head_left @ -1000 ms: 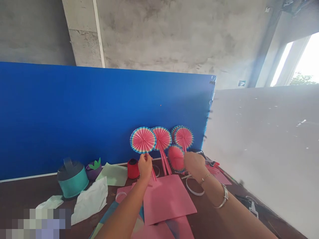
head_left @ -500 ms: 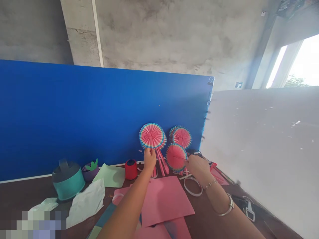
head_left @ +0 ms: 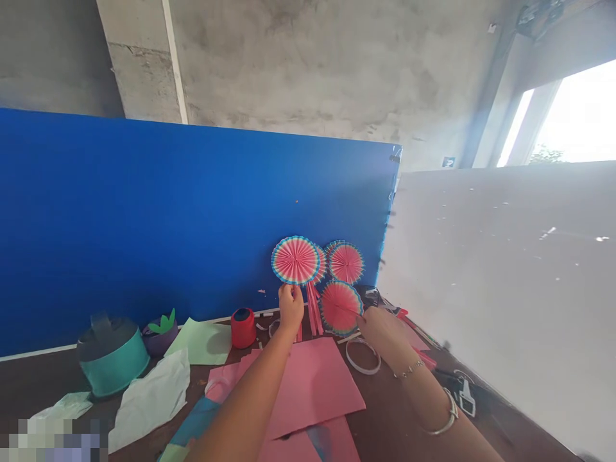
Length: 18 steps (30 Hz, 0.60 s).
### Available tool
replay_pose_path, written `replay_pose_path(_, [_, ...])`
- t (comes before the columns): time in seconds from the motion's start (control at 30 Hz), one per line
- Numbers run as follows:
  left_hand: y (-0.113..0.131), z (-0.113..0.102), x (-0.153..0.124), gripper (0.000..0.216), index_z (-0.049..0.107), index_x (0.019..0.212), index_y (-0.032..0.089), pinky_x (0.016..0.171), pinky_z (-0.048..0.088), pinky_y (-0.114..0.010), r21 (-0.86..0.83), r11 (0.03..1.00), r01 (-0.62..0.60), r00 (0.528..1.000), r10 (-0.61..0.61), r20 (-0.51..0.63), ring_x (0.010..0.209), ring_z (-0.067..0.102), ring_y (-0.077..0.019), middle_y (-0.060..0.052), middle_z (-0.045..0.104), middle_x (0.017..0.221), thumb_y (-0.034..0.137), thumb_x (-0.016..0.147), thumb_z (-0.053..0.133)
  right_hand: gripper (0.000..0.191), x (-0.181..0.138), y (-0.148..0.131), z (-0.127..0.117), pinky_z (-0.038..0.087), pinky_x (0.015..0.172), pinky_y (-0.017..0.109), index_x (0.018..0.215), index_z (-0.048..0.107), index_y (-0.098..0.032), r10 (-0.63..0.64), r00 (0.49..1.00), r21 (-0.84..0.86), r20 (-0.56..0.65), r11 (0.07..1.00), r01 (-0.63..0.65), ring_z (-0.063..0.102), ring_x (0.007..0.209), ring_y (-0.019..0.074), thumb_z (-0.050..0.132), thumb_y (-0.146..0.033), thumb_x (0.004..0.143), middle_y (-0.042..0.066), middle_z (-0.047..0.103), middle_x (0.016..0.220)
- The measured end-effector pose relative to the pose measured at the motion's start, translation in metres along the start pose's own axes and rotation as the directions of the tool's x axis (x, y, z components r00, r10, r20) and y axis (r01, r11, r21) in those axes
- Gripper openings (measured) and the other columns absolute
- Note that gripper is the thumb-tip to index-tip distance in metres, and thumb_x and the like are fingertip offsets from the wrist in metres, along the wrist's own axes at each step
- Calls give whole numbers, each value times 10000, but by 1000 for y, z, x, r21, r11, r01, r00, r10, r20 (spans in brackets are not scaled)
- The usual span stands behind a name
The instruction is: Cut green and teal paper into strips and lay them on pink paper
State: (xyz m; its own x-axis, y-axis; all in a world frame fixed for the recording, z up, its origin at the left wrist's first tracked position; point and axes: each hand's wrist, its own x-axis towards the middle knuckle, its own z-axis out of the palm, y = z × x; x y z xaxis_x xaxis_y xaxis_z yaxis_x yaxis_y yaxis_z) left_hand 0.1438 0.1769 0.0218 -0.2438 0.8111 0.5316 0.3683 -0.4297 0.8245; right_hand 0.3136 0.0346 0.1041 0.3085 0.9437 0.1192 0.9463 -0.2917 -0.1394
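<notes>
Beyond the sheet (head_left: 322,372), the left hand (head_left: 291,311) pinches the left fan (head_left: 295,260) below its disc. Pressing it against the rear fan (head_left: 321,264) could crease pleats. Right of those, still beyond the sheet, the right hand (head_left: 380,327) meets the front fan (head_left: 339,308); clamping cannot be told. A hard pull could tear it. Right of the sheet, the ring (head_left: 364,372) precedes bare table (head_left: 385,410); the white panel (head_left: 520,282) bounds that side.

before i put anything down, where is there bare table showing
Bare brown tabletop shows right of the pink sheets, between them and the right forearm, nearer than the white ring. Another patch lies at far left, bordered by the teal tub and the blue panel. It is crowded around the paper fans, where the left hand and right hand are.
</notes>
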Motion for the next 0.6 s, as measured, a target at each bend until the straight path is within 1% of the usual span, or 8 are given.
replay_pose_path(0.1, [-4,-11,-6,305,617,1175,178,872,544,-434,14,1000,13,999,-12,-52,1018,636,-216,-87,638,1197,358,930,595,331,-4,12,-4,337,592,300,839,725,-115,7,1000,9,-2,1000,-7,696,866,303,418,-218,910,223,728,937])
replay_pose_path(0.17, [-5,-20,-8,202,665,994,176,875,521,-414,26,999,30,996,-27,-91,979,630,-215,-77,669,1048,335,937,555,329,-2,21,-5,299,566,294,732,696,-144,45,998,43,-48,998,-42,679,787,270,431,-248,898,188,725,882])
replay_pose_path(0.23, [-5,-30,-8,209,664,847,189,876,494,-404,39,998,50,990,-44,-132,951,622,-233,-77,667,927,313,922,514,396,4,28,-2,274,544,283,584,612,-179,69,989,162,-130,986,-48,625,670,222,441,-342,902,125,687,724])
replay_pose_path(0.3, [-4,-40,-5,203,661,824,194,879,470,-408,54,996,69,984,-59,-170,938,615,-253,-83,666,890,316,892,514,496,14,26,6,267,526,274,512,506,-199,61,972,369,-226,929,27,527,553,174,402,-460,921,48,567,546])
replay_pose_path(0.37, [-3,-49,1,215,667,836,196,880,454,-407,67,994,91,977,-76,-200,944,616,-268,-93,675,900,331,881,506,533,26,14,20,263,523,275,501,413,-211,71,923,529,-378,835,152,445,528,154,362,-535,922,2,459,495])
replay_pose_path(0.43, [-3,-54,7,239,672,857,200,860,455,-394,72,991,114,972,-96,-214,939,626,-270,-95,689,911,345,889,485,539,38,-4,35,295,561,274,514,389,-213,57,849,575,-525,760,304,443,591,155,333,-549,932,-7,444,540])
replay_pose_path(0.53, [-4,-56,13,250,680,887,205,833,470,-363,78,987,138,972,-120,-201,928,647,-253,-86,710,934,345,913,475,536,54,-33,56,318,613,276,531,358,-215,44,813,605,-580,693,393,423,605,144,325,-539,957,-25,418,550])
replay_pose_path(0.6, [-6,-54,15,234,685,905,195,838,488,-362,87,985,152,975,-136,-174,924,655,-232,-75,714,944,335,930,498,542,64,-47,65,318,622,277,524,348,-214,24,809,581,-588,708,401,438,621,148,304,-509,978,-18,431,556])
